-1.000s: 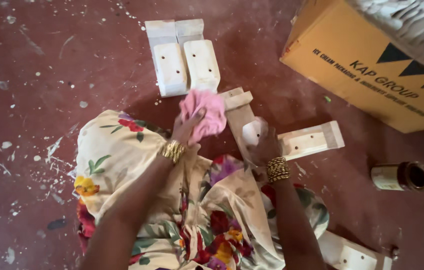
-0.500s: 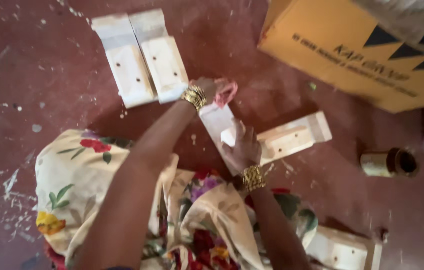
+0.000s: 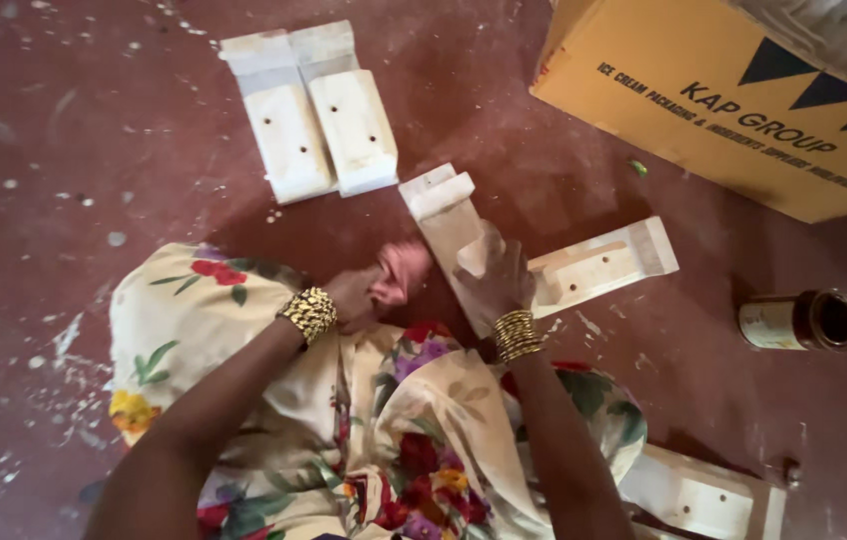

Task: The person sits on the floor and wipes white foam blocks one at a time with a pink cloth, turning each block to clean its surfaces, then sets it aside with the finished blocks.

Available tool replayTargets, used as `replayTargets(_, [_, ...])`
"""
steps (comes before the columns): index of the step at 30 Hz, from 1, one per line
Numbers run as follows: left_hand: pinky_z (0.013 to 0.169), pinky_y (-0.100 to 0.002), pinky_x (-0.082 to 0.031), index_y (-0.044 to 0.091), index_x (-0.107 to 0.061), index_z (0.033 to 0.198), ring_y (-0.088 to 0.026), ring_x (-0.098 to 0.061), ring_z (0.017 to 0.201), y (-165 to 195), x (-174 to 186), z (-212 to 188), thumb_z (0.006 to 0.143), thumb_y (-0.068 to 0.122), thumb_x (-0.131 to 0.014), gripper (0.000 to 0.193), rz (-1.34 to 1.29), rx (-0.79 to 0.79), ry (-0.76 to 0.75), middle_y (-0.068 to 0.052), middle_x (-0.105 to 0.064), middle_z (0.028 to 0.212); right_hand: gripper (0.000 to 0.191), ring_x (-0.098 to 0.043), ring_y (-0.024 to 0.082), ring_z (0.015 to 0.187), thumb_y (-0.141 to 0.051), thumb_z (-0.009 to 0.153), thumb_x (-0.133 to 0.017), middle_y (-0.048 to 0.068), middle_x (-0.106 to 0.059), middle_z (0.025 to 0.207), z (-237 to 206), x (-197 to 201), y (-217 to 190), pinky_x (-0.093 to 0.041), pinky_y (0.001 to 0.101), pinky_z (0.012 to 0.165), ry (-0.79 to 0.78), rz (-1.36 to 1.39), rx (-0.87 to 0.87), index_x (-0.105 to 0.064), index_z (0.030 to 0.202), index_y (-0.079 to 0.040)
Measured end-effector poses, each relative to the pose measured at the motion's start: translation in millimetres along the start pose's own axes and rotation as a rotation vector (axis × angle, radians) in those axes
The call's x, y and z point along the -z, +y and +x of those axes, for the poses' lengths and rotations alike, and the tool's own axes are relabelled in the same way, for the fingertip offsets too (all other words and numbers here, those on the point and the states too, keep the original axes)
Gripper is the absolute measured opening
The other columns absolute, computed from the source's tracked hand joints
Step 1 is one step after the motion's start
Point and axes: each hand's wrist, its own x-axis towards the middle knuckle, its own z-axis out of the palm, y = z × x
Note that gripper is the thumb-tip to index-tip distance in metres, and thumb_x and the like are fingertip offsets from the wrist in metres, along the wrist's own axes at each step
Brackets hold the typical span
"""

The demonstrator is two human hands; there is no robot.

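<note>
My left hand (image 3: 352, 298) is bunched tight around a pink cloth (image 3: 402, 272), the fabric wadded in my fist just beside the near end of a pale wooden block (image 3: 447, 222). My right hand (image 3: 496, 276) lies over that same block, fingers curled down on its lower half and pinning it to the floor (image 3: 64, 120); only its notched far end shows past my knuckles. The block lies at an angle right in front of my knees, near the middle of the floor in view.

I judge the block stiff, fairly light and bare-wooded, so not slippery; the long flat sides would give the surest hold, clear of the stepped end. The cloth is soft and limp and will take any shape I squeeze it into.

A second block (image 3: 599, 266) lies just to the right, touching or nearly touching the one I hold. Two more blocks (image 3: 314, 115) sit side by side farther off toward the top edge, and another (image 3: 704, 495) lies at the lower right. An open tin (image 3: 802, 320) lies on its side to the right, below a yellow cardboard box (image 3: 704, 110) in the top right corner. The floor is dark red, worn, flecked with pale paint specks.
</note>
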Motion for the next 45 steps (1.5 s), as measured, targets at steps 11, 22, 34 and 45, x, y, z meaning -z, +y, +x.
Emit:
replayTargets(11, [0.065, -0.025, -0.059, 0.015, -0.044, 0.156, -0.019, -0.067, 0.079, 72, 105, 74, 0.095, 0.001, -0.061, 0.066, -0.042, -0.028, 0.723, -0.011, -0.07, 0.117, 0.076, -0.064, 0.021, 0.104, -0.019, 0.078, -0.087, 0.009, -0.062, 0.12, -29, 30, -13, -0.058, 0.0338, 0.085, 0.009, 0.905, 0.25, -0.047, 0.142, -0.01])
replayTargets(22, [0.065, -0.027, -0.058, 0.0, -0.065, 0.127, -0.019, -0.072, 0.086, 160, 84, 11, 0.105, 0.012, -0.057, 0.027, -1.119, 0.205, 0.126, -0.025, -0.072, 0.112, 0.069, -0.065, 0.019, 0.09, -0.005, 0.08, -0.077, 0.011, -0.065, 0.105, -38, 38, -17, -0.059, 0.0335, 0.074, -0.167, 1.369, -0.042, -0.046, 0.141, -0.012])
replayTargets(34, [0.069, -0.031, -0.049, -0.004, -0.065, 0.12, -0.022, -0.056, 0.084, 74, 148, 34, 0.09, -0.011, -0.054, 0.032, -0.867, -0.073, 0.715, -0.017, -0.055, 0.098, 0.074, -0.066, 0.025, 0.102, -0.006, 0.081, -0.07, 0.012, -0.065, 0.117, -45, 63, -37, -0.059, 0.0379, 0.086, -0.313, 1.511, 0.017, -0.044, 0.15, -0.01])
replayTargets(45, [0.107, -0.046, -0.05, 0.002, -0.054, 0.141, -0.039, -0.06, 0.12, 92, 115, 90, 0.079, -0.012, -0.064, 0.064, -0.11, -0.062, 0.711, -0.021, -0.059, 0.127, 0.082, -0.061, 0.026, 0.118, -0.006, 0.08, -0.07, 0.013, -0.059, 0.131, -50, 57, -35, -0.053, 0.041, 0.1, -0.389, 1.741, 0.11, -0.037, 0.155, -0.006])
